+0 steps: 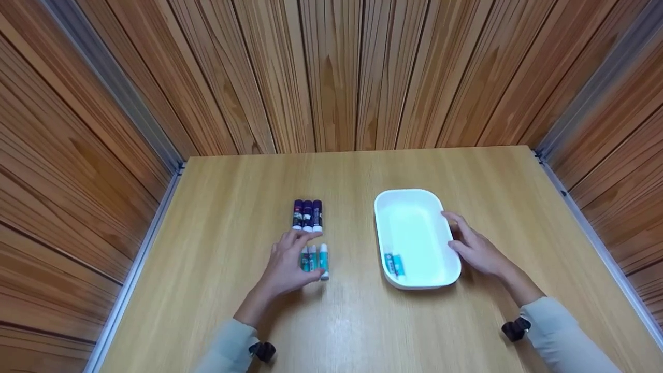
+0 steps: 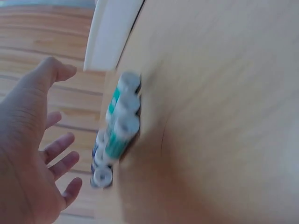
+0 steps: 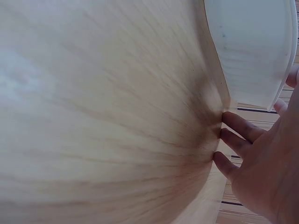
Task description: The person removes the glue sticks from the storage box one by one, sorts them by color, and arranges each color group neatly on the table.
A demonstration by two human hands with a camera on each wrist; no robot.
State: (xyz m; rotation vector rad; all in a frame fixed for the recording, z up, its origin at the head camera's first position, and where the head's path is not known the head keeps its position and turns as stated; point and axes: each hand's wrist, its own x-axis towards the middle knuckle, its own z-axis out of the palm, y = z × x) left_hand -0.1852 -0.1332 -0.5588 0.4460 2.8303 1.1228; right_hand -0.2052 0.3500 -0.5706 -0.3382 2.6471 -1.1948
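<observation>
My left hand (image 1: 286, 264) hovers at a row of three teal glue sticks (image 1: 324, 261) with white ends, thumb and index finger spread around them. In the left wrist view a gap shows between that hand and the glue sticks (image 2: 120, 140), and its fingers hold nothing. Just beyond lie three dark purple glue sticks (image 1: 307, 213) side by side. My right hand (image 1: 479, 251) touches the right rim of a white tray (image 1: 414, 192) with thumb and index finger; its other fingers (image 3: 240, 126) stay outside, spread low by the table. Two smaller teal sticks (image 1: 398, 264) lie inside the tray.
The wooden table (image 1: 228, 207) carries everything. A plank wall (image 1: 331, 77) rises behind it, with more planks at both sides and metal rails at the corners. A black wrist camera (image 1: 262, 351) sits on my left sleeve, another (image 1: 516, 329) on the right.
</observation>
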